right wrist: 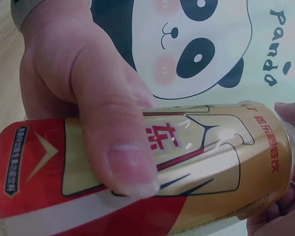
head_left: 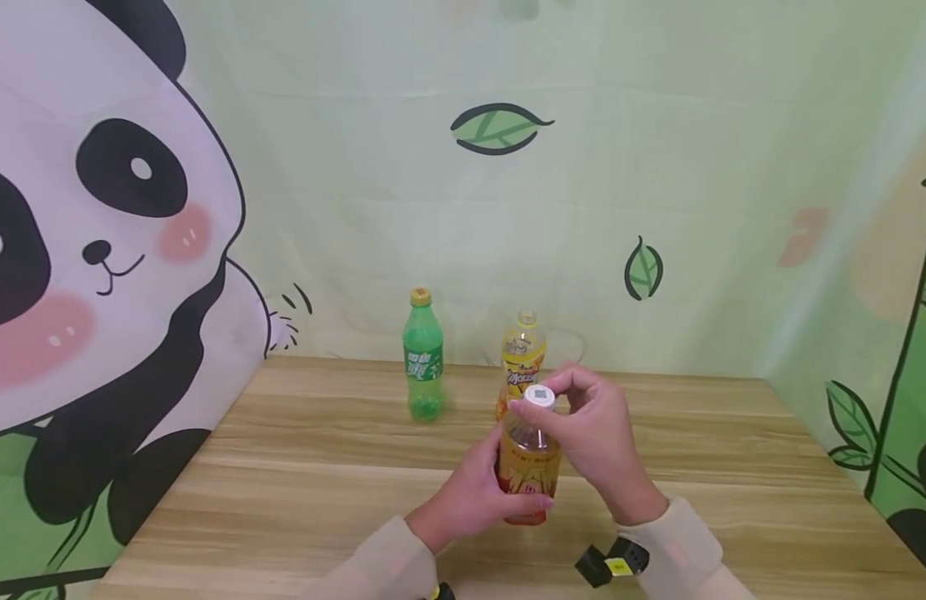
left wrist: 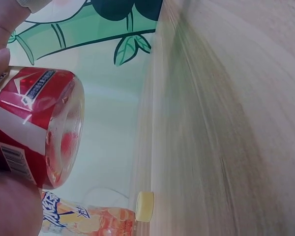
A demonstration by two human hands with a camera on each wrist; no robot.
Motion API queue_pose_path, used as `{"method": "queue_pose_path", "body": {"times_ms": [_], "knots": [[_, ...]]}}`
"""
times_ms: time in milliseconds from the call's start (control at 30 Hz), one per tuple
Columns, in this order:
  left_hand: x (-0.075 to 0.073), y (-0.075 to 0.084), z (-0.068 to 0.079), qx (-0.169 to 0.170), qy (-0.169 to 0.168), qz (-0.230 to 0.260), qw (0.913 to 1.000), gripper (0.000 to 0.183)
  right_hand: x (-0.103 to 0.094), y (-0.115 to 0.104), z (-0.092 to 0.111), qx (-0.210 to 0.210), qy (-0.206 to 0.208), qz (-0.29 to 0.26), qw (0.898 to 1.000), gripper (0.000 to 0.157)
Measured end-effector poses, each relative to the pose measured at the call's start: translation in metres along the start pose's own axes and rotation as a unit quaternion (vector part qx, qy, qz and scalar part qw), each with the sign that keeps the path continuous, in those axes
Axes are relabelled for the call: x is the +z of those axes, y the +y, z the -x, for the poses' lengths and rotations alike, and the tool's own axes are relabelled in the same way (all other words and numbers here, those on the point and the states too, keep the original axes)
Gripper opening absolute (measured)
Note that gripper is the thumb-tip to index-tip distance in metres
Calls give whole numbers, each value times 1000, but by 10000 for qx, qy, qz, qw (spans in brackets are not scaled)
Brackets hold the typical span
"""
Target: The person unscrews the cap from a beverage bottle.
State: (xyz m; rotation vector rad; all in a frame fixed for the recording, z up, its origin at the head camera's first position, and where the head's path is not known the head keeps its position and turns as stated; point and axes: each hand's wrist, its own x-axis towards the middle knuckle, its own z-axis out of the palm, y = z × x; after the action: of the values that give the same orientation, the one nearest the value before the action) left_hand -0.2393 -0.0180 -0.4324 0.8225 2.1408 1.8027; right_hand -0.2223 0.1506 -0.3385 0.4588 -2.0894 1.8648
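Red-and-gold bottle (head_left: 533, 467) sits in your left hand (head_left: 473, 492), your thumb and fingers wrapped round its label, its base raised off the wooden table (head_left: 320, 475). Just above that grip, your right hand (head_left: 601, 429) pinches the white cap (head_left: 540, 396) between thumb and curled finger; you cannot tell whether the cap is loose. Beyond your grip stands an open-necked yellow-labelled bottle (head_left: 521, 358), with a yellow cap (left wrist: 145, 206) just beside its base. Farther to the left of your grip, a green bottle (head_left: 423, 358) stands upright, wearing its own yellow lid (head_left: 420, 297).
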Motion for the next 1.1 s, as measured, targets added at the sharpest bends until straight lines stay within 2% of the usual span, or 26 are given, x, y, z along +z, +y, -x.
{"method": "queue_pose_path", "body": {"times_ms": [200,367,533,767,900,1100], "knots": [[0,-1,0,142,-19,-12,9999,80,-1,3,-2,-127,-287,-166,9994,18],[-1,-1,-1,60,48,18,10000,79,-3,4,-3,-182,-492,-50,9986,14],[-2,0,-1,-39,122,9,9999,78,-6,3,-3,-295,-849,118,9959,19],[-2,-1,-2,94,113,-51,9999,76,-9,4,-3,-609,-1171,351,9906,20],[-2,0,-2,104,140,-106,9998,76,-8,3,-2,-426,-1022,359,9932,22],[-2,-1,-2,84,171,18,9998,78,-2,-1,-2,183,-353,177,9991,33]]}}
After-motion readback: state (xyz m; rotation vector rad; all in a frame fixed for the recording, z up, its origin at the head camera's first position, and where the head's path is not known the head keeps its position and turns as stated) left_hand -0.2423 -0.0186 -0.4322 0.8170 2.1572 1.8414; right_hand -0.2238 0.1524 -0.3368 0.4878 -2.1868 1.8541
